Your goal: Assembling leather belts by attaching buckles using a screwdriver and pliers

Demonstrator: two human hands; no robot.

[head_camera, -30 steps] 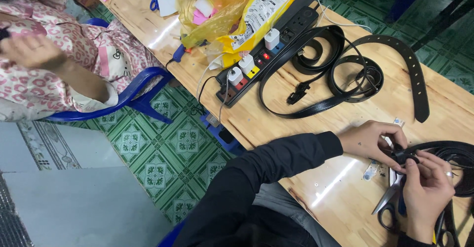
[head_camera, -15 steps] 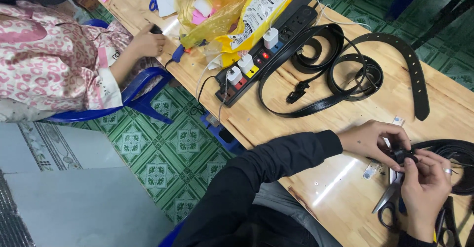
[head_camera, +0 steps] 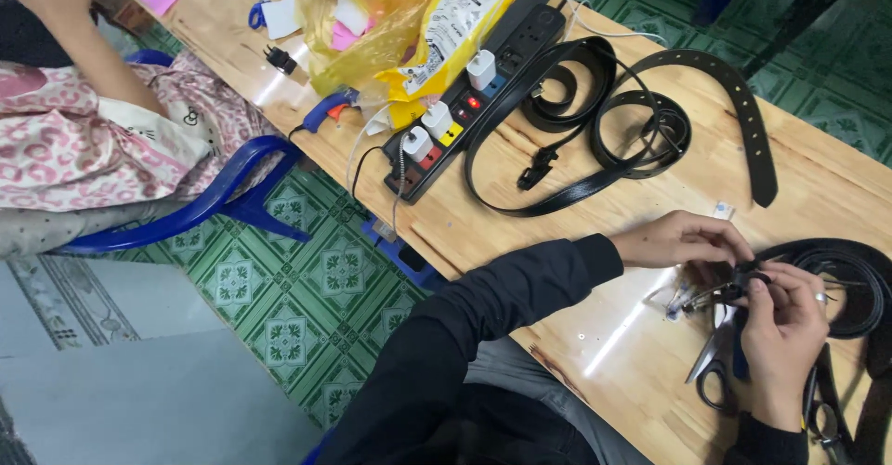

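My left hand (head_camera: 683, 240) and my right hand (head_camera: 785, 330) meet over the wooden table (head_camera: 595, 242) at the lower right. Both pinch the end of a black belt (head_camera: 841, 270) that curls away to the right; the fingers hide the small part between them. Grey scissors (head_camera: 711, 367) lie on the table just under my right hand. My left arm wears a black sleeve.
More black belts (head_camera: 641, 130) lie coiled at the table's middle. A black power strip (head_camera: 469, 103) with white plugs, a yellow plastic bag (head_camera: 400, 19) and a blue glue gun (head_camera: 325, 110) sit to the left. Another person in pink patterned clothes (head_camera: 84, 140) sits on a blue chair (head_camera: 223, 196).
The other person's arm reached to the table and then drew back up. My hands stay together on the belt end, hardly moved.
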